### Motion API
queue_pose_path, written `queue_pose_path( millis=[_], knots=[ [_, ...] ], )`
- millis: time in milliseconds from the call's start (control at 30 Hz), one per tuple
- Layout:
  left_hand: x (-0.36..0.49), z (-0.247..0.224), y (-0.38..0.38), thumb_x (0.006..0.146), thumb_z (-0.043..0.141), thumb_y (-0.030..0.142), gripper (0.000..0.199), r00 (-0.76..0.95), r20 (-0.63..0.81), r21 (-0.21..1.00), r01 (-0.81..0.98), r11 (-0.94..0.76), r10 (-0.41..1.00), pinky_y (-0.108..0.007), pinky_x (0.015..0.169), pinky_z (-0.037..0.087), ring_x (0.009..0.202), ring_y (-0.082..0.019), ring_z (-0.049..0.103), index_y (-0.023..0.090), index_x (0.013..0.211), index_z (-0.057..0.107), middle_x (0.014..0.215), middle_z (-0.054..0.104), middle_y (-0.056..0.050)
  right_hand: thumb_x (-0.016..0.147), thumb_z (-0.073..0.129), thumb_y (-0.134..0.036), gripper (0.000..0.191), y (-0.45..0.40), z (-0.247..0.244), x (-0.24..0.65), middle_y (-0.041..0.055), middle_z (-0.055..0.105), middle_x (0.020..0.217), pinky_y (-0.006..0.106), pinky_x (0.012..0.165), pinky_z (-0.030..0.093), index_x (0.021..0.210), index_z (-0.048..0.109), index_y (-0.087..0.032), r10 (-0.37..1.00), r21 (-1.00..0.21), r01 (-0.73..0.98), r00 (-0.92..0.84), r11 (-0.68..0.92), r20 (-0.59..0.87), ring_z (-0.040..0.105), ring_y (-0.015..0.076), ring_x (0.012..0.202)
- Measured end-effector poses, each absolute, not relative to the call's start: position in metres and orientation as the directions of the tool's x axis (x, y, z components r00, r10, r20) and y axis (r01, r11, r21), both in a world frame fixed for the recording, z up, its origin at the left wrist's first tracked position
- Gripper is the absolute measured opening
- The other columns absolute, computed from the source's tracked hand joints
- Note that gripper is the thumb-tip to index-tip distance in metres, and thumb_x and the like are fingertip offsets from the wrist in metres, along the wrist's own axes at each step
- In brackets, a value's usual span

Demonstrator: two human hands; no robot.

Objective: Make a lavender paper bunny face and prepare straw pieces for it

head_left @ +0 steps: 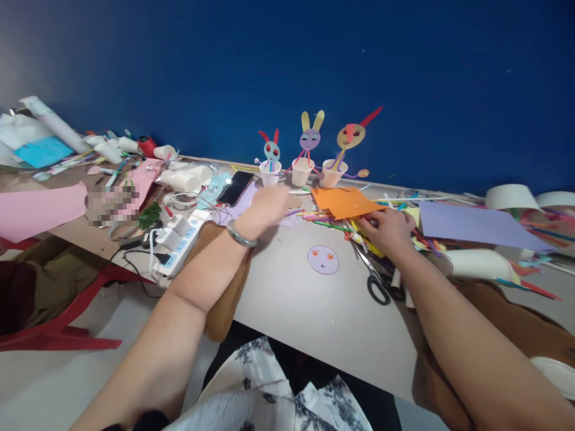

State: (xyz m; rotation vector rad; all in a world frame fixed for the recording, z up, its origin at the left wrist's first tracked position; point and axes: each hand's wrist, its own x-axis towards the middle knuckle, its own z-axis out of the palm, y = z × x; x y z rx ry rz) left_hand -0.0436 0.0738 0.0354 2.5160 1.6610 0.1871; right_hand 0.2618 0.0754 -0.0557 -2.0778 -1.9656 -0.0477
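My left hand (268, 208), smeared by motion, passes over the table in front of the paper cups; its fingers cannot be made out. My right hand (390, 230) has its fingers bent around the right corner of a sheet of orange paper (348, 202), which lies tilted over a heap of coloured sticks (324, 225). Below that hand lie black-handled scissors (378, 288). A purple paper disc (323, 260) with a drawn face, orange eyes and a small mouth rests flat between my forearms.
Three cups with paper-faced figures (309, 139) stand along the blue wall. A power strip (184, 244), a phone (235, 188) and stacked paper cups (186, 178) are at left. Purple paper (480, 225) and a white roll (480, 263) lie right. Another person's blurred-out hand (112, 205) is near pink paper (42, 211).
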Motion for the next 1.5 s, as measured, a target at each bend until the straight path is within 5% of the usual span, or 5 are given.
queue_pose_path(
  millis=[267,800,967,1167,1500],
  knots=[
    [-0.081,0.044,0.064,0.066,0.082,0.029,0.025,0.245,-0.339,-0.038,0.961,-0.273,0.908,-0.031,0.073,0.054,0.083,-0.029,0.072,0.014,0.086,0.074,0.082,0.074,-0.013,0.088,0.05,-0.042,0.035,0.074,-0.056,0.259,0.0179,0.068,0.102,0.053,0.094,0.032,0.085,0.075,-0.018,0.972,-0.194,0.98,0.079,-0.035,0.222,0.055,0.0331,0.101],
    [-0.111,0.043,0.085,0.089,0.044,0.008,0.037,0.048,-0.077,-0.073,0.996,-0.054,0.996,-0.041,0.095,0.053,0.111,-0.032,0.068,0.011,0.114,0.071,0.119,0.072,-0.022,0.088,0.053,-0.04,0.03,0.074,-0.057,0.259,0.019,0.067,0.118,0.058,0.104,0.026,0.091,0.074,-0.019,0.978,-0.192,0.981,0.047,-0.008,0.201,0.054,0.0353,0.11],
    [-0.102,0.035,0.062,0.091,0.05,0.019,0.042,0.217,0.04,-0.008,0.976,-0.217,0.975,-0.038,0.094,0.05,0.11,-0.029,0.066,0.012,0.131,0.059,0.123,0.069,-0.018,0.088,0.051,-0.038,0.031,0.073,-0.056,0.258,0.0205,0.067,0.123,0.057,0.106,0.026,0.099,0.072,-0.018,0.979,-0.209,0.978,0.044,-0.001,0.198,0.054,0.036,0.114],
    [-0.08,0.009,0.026,0.093,0.055,0.035,0.023,0.497,-0.224,0.054,0.865,-0.498,0.838,-0.036,0.081,0.05,0.085,-0.026,0.068,0.017,0.091,0.068,0.088,0.072,-0.011,0.087,0.05,-0.037,0.031,0.074,-0.055,0.258,0.0207,0.067,0.125,0.058,0.108,0.026,0.105,0.068,-0.02,0.978,-0.223,0.975,0.045,0.001,0.203,0.053,0.0361,0.119],
    [-0.149,0.047,0.044,0.083,0.053,0.072,0.057,0.533,-0.092,0.814,0.527,-0.245,0.841,-0.025,0.049,0.032,0.048,-0.01,0.037,0.019,0.062,0.055,0.051,0.04,0.002,0.085,0.052,-0.032,0.027,0.073,-0.055,0.257,0.0206,0.069,0.12,0.055,0.1,0.031,0.106,0.064,-0.02,0.979,-0.241,0.97,0.027,0.023,0.204,0.053,0.0372,0.118]
  ],
)
